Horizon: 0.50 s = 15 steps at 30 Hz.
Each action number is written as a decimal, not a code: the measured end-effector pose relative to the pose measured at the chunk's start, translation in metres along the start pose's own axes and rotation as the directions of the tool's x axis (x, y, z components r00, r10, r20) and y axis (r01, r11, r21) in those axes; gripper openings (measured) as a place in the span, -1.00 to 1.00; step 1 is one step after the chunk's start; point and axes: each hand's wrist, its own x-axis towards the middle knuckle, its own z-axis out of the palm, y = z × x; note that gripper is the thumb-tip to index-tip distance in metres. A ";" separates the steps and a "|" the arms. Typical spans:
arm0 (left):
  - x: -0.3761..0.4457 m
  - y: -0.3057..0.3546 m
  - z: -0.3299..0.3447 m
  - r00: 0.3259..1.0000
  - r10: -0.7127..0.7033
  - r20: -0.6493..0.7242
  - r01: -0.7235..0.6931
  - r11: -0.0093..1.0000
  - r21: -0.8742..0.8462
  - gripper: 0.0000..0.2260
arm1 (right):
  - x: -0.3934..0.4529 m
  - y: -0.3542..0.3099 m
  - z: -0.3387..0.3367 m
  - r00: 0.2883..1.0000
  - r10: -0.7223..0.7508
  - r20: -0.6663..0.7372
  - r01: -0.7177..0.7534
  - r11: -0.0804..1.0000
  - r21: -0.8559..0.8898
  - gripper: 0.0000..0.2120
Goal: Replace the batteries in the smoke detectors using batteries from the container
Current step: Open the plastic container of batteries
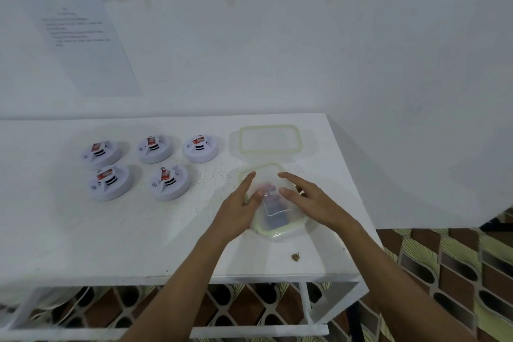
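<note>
On the white desk near its right edge, both spread hands, left hand and right hand, flank the light, slick plastic container, best gripped by its rim.

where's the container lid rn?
Head view: the lid lies flat at the table's back right, right of the smoke detectors and just behind the container.

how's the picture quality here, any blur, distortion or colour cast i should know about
Head view: a cool bluish cast washes the wall and table. Wide-angle bending curves the table edge. Both hands and the lidded container are motion-smeared, so its contents are unreadable. The five smoke detectors are soft but recognisable, and the wall papers' text is illegible.
</note>
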 end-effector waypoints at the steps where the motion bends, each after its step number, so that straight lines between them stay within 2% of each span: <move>1: 0.001 0.001 -0.002 1.000 0.000 0.017 0.001 1.000 -0.027 -0.51 | 0.001 -0.001 0.003 1.000 -0.004 -0.024 0.004 1.000 0.008 -0.61; 4: 0.002 0.006 0.000 0.999 -0.012 0.035 0.015 0.994 -0.110 -0.53 | 0.006 -0.001 0.011 0.995 0.012 -0.094 -0.004 0.997 0.081 -0.68; 6: 0.001 0.007 0.005 1.000 -0.021 -0.010 0.020 0.992 -0.125 -0.54 | 0.007 -0.002 0.014 0.994 0.016 -0.108 -0.002 0.991 0.135 -0.74; 12: -0.003 0.007 0.013 0.984 0.011 -0.181 -0.054 0.971 -0.232 -0.57 | 0.006 -0.002 0.012 0.999 -0.011 -0.051 0.021 0.982 0.186 -0.77; 15: -0.003 0.008 0.014 0.976 0.024 -0.216 -0.085 0.956 -0.280 -0.61 | 0.006 0.002 0.010 0.999 -0.037 -0.035 0.042 0.983 0.180 -0.76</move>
